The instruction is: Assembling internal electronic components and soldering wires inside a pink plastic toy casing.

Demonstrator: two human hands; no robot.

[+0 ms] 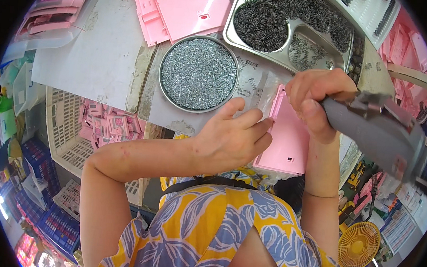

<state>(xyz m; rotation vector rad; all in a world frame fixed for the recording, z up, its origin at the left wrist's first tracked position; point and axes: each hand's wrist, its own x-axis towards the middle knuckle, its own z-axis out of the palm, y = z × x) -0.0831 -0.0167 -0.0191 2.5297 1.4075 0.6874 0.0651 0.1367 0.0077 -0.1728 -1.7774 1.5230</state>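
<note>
Pink panel (289, 138) near right, between the hands. Left hand (242, 135) half-curled at its left edge; any pinch, cannot tell. Right hand (318, 103) gripping grey tool (380, 131). Judgement: brace panel, keep tool square. Farther left, round dish (190, 110); far, metal tray (229, 30).

On the table (96, 53), a bowl (195, 111) of pins (199, 74) sits before the far panels (191, 10), left of a tray (292, 26) of springs (261, 26); the near panel (291, 138) lies right of the bowl, before the tray, between the left hand (245, 133) and right hand (318, 98); a basket (60, 124) of casings (114, 122) stands left of the person
</note>
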